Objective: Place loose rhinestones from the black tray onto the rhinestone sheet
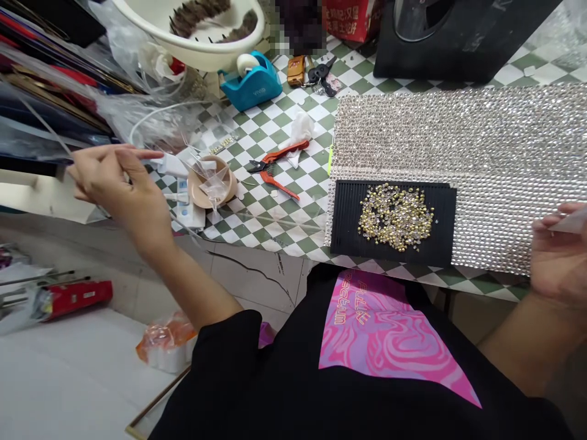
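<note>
Black shirt (284, 379) with a pink and purple swirled print is closest, below the edge of the checked worktop (284, 232). Just beyond it, a ribbed black tray (346, 214) lies over the near left part of a glittering rhinestone sheet (458, 128), bearing a loose spread of gold and clear stones (394, 217). The left hand (123, 183) is raised well apart from the tray, one finger stretched toward a tan ring (233, 183) filled with clear scraps; a thin strand (46, 125) reaches its knuckles, but whether its grip is together on that, I cannot tell. At the right edge, the right hand (557, 263) is beside the sheet, fingers curled near a whitish translucent piece (571, 223); the frame cuts it off, so I cannot tell if that grip is clamped. Orange-handled cutters (279, 168) lie spread between ring and sheet, with a teal tape dispenser (254, 85) and keys (321, 76) behind them
</note>
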Demonstrator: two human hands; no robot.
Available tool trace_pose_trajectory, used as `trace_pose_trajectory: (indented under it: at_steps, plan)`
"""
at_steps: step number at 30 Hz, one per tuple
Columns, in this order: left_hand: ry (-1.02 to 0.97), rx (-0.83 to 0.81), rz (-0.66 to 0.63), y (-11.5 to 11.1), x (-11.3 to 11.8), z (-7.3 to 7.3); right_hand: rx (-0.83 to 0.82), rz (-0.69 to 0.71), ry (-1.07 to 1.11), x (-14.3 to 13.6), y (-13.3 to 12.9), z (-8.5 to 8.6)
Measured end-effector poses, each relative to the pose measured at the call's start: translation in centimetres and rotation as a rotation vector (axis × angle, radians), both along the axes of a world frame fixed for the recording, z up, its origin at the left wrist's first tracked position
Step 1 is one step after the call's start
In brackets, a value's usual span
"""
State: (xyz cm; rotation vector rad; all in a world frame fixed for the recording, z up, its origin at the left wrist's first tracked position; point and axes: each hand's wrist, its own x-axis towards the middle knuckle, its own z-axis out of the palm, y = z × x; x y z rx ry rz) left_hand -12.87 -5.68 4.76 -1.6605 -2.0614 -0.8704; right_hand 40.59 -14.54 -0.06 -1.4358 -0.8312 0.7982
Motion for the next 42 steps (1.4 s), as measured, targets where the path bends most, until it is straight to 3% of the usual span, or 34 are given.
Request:
trace_pose_trajectory:
  at_steps: [3, 6, 13, 18, 23, 29, 42]
  plan:
    - [-0.046, 0.107, -0.056, -0.3, 1.2, -0.5, -0.008, -0.003, 0.125, 0.4, -0.2, -0.1]
    - [-0.082, 0.106, -0.132, -0.8, 3.6, -1.4, 0.021, -0.004, 0.301, 0.9, 0.2, -0.2]
    - [-0.346, 0.115, -0.377, -2.0, 13.3, -6.1, 0.099, -0.072, 0.505, 2.6, 2.1, -1.1]
    - [-0.521, 0.028, -0.351, -4.2, 18.0, -8.1, 0.116, -0.124, 0.468, 3.8, 2.9, -1.6]
    - [-0.575, -0.123, -0.239, -7.7, 18.8, -9.8, 0.069, -0.121, 0.323, 3.9, 4.5, -1.6]
    - [-0.366, -0.087, -0.169, -9.6, 19.0, -12.6, 0.091, -0.024, 0.108, 2.5, 6.0, -1.6]
    - [-0.389, -0.152, -0.076, -9.8, 19.2, -12.6, 0.030, 0.025, -0.028, 1.3, 6.9, -1.9]
